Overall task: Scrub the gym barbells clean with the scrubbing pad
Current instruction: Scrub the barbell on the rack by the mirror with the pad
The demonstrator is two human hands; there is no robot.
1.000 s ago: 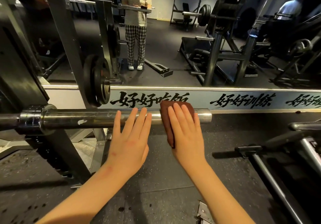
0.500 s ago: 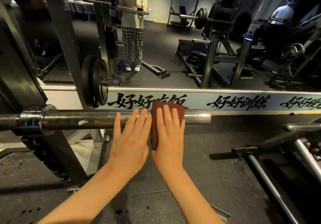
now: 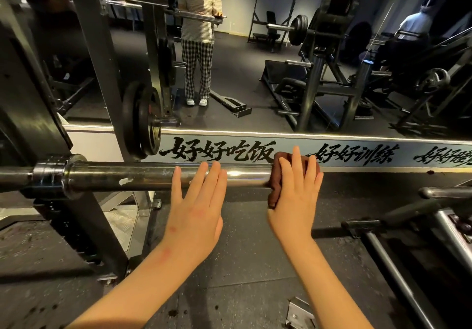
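Barbell [image 3: 153, 176] lies level, running 9 to 3 o'clock, its shaft end carried in the black rack [image 3: 102, 73] at 9 o'clock. Chrome sleeve has a collar [image 3: 48, 175] at the rack side and a white fleck [image 3: 125, 181] on its front.

Scrubbing pad [image 3: 275, 188], brown, is draped over the sleeve's free end at 3 o'clock and hangs down the near side. Right hand [image 3: 296, 196] lies flat on it, fingers straight and slightly spread, pressing the pad on the bar; thumb hidden, nothing gripped. Left hand [image 3: 198, 208] sits at 9 o'clock of the right one, apart from it, fingers straight and together, fingertips resting on the bare sleeve, clamped on nothing.

Around: weight plate [image 3: 140, 122] hangs on a rack peg at 11 o'clock of the left hand, behind the bar. Mirror [image 3: 255, 73] at 12 o'clock, with a lettered strip [image 3: 357, 155] along its bottom edge just behind the pad. Mirror reflects a standing person [image 3: 199, 35] and gym machines. Rubber floor [image 3: 242, 265] below the forearms. Grey machine frame [image 3: 408, 226] at 4 o'clock, clear of the bar. Small metal bracket [image 3: 298, 313] on the floor at 6 o'clock.
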